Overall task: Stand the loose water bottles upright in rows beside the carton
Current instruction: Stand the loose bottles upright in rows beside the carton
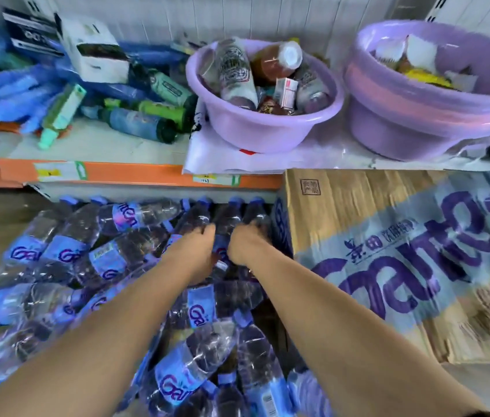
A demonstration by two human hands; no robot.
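Observation:
Several clear water bottles (108,260) with blue labels and blue caps lie in a loose heap on the floor. A short row of upright bottles (228,215) stands under the shelf edge, right beside the brown carton (388,236). My left hand (197,248) grips a bottle at the left of that row. My right hand (245,243) grips the upright bottle next to the carton's left side. Both forearms cross over the heap, and the image is motion-blurred.
An orange-edged shelf (135,173) runs above the bottles. On it sit two purple basins (265,121) (424,115) full of goods, and a pile of small bottles and boxes (93,85) at the left. More fallen bottles (195,368) lie near me.

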